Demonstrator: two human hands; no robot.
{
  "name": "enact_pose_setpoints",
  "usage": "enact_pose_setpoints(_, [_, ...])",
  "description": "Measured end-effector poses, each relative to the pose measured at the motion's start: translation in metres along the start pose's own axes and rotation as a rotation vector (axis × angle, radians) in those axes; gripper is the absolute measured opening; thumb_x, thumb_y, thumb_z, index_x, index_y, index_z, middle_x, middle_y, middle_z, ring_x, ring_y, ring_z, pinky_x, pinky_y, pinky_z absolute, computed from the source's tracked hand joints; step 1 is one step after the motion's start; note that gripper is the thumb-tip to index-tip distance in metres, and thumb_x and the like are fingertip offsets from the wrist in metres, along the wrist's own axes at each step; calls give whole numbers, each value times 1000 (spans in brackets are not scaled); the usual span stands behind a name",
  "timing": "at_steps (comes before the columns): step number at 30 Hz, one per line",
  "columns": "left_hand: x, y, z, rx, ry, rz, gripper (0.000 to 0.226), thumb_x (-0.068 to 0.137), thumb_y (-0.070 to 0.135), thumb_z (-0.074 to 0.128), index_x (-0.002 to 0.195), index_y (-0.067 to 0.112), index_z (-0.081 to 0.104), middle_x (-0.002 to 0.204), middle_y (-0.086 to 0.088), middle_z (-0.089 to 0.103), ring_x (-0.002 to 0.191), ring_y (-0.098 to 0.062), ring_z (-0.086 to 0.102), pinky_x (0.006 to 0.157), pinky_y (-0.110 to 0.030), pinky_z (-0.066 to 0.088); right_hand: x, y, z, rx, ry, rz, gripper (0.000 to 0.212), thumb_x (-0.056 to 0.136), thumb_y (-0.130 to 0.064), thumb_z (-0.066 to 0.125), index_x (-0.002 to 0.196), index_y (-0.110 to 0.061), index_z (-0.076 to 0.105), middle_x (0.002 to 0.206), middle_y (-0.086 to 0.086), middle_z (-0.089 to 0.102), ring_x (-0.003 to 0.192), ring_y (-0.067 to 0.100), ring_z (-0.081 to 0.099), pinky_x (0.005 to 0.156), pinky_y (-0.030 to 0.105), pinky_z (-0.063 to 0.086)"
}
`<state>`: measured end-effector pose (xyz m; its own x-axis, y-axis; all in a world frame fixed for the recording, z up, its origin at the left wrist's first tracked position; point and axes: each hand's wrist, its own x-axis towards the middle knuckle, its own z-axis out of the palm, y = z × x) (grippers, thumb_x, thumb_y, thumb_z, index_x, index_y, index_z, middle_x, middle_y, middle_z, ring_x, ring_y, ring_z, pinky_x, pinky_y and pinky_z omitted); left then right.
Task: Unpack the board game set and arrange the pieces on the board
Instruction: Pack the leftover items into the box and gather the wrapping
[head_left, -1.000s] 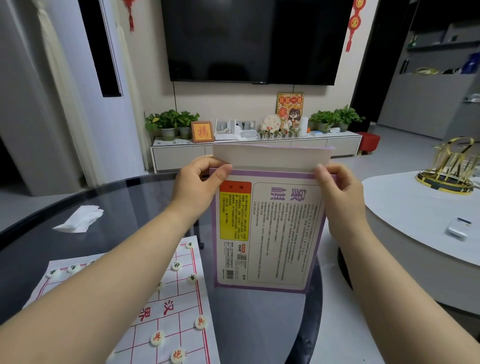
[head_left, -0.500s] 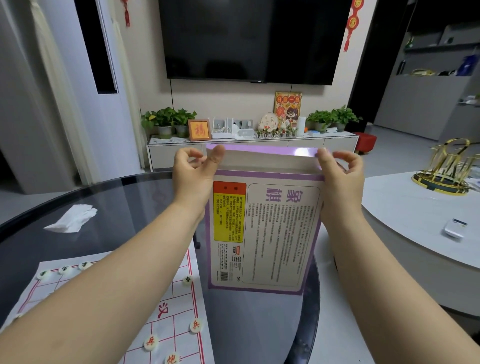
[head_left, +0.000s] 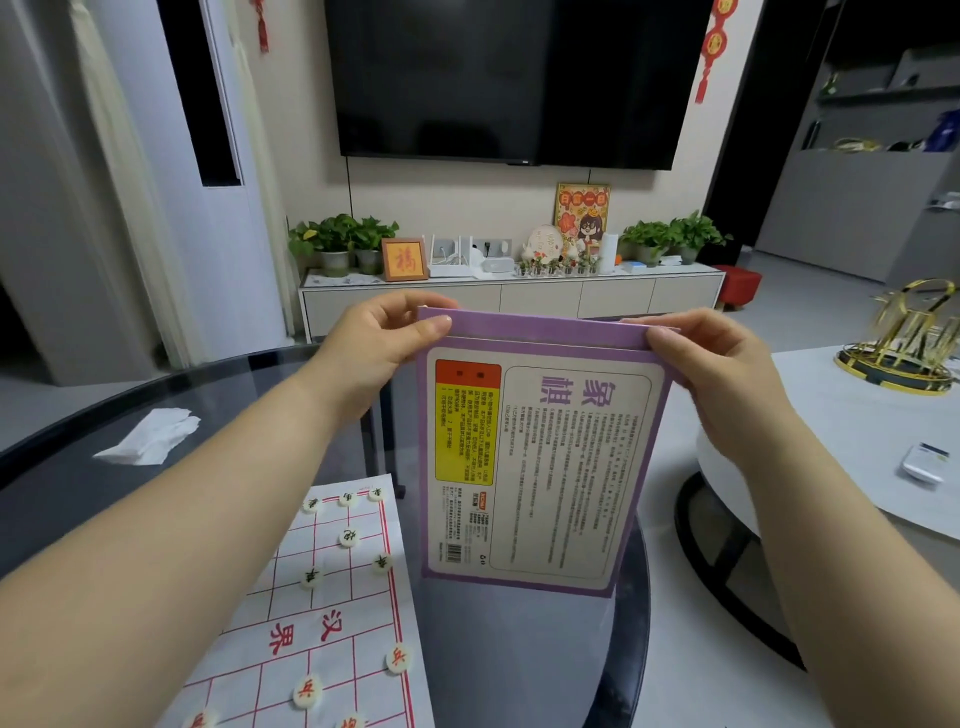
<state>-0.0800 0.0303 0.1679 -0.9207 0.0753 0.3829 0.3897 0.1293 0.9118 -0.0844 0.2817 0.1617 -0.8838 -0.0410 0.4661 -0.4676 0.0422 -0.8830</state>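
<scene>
Pinching both top corners of the flat purple cardboard game packet (head_left: 540, 467) with my left hand (head_left: 374, 343) and right hand (head_left: 717, 364), I hold it upright over the dark glass table (head_left: 498, 654), probably to work its flap.

You hold a matt purple paper packet (head_left: 540, 467); below lies a thin paper board (head_left: 332, 613) with smooth glossy pieces (head_left: 306, 691) on the dark, glossy glass table (head_left: 156, 499).

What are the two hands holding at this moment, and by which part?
Both hold the purple game packet by its folded top edge: the left hand pinches the top left corner, the right hand the top right corner.
</scene>
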Motion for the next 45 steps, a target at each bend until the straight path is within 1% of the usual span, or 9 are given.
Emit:
enact_pose_setpoints(5, [1, 3, -4, 336, 79, 150, 18, 82, 14, 61, 92, 28, 61, 91, 14, 59, 88, -5, 58, 78, -21, 49, -1, -11, -5, -233, 6, -66, 11, 84, -7, 57, 80, -15, 64, 74, -7, 69, 71, 7, 63, 60, 14, 52])
enact_pose_setpoints(9, [0, 1, -6, 666, 105, 311, 33, 79, 22, 63, 110, 13, 63, 104, 8, 56, 101, -8, 48, 85, -28, 43, -3, -11, -4, -514, 42, -171, 9, 86, -11, 57, 92, -15, 62, 95, -4, 62, 90, 16, 58, 76, 29, 48])
enact_pose_setpoints(15, [-4, 0, -7, 889, 34, 369, 41, 79, 36, 54, 107, 7, 65, 110, -7, 66, 102, -24, 60, 81, -39, 51, -10, -4, -1, -828, -54, -437, 33, 80, -9, 64, 113, -4, 61, 100, -7, 53, 89, 12, 50, 72, 11, 37])
enact_pose_setpoints(20, [-4, 1, 1, 1008, 1, 296, 38, 89, 38, 50, 116, 11, 53, 117, -6, 60, 108, -25, 53, 84, -31, 39, -11, -4, 0, -843, -31, -456, 33, 77, -2, 66, 110, -2, 62, 100, -2, 57, 89, 14, 50, 73, 9, 35])
enact_pose_setpoints(23, [-5, 7, 15, 1151, -78, 372, 43, 91, 38, 45, 128, 17, 45, 128, -1, 53, 123, -19, 43, 108, -32, 19, -10, -6, 0, -837, -33, -448, 32, 78, -3, 66, 110, -3, 63, 100, -2, 59, 89, 12, 50, 75, 11, 36])
enact_pose_setpoints(25, [-4, 9, 29, 1193, -135, 395, 46, 92, 39, 40, 136, 24, 36, 137, 6, 45, 128, -13, 36, 111, -28, 8, -12, -5, -1, -863, -43, -481, 31, 78, -10, 66, 108, -3, 64, 101, 4, 65, 87, 12, 51, 75, 15, 38])
enact_pose_setpoints(32, [-1, 13, 47, 1171, -145, 431, 45, 94, 40, 33, 138, 29, 33, 137, 9, 46, 124, -12, 41, 96, -26, 24, -17, -3, -3, -922, -66, -553, 35, 77, -14, 57, 108, -1, 64, 110, 13, 66, 95, 14, 52, 83, 27, 43])
enact_pose_setpoints(39, [4, 18, 45, 1075, -163, 349, 42, 94, 39, 36, 135, 29, 39, 133, 9, 49, 119, -13, 44, 87, -25, 27, -10, -8, 1, -98, -8, -25, 24, 93, -4, 42, 96, -21, 58, 95, -13, 63, 79, -6, 64, 69, 9, 52])
enact_pose_setpoints(45, [8, 20, 43, 1017, -198, 317, 35, 92, 35, 43, 126, 25, 50, 123, 7, 55, 108, -13, 48, 80, -22, 29, -6, -6, 8, 39, 13, 48, 22, 94, -16, 41, 87, -23, 61, 92, -9, 65, 79, 6, 61, 66, 13, 53])
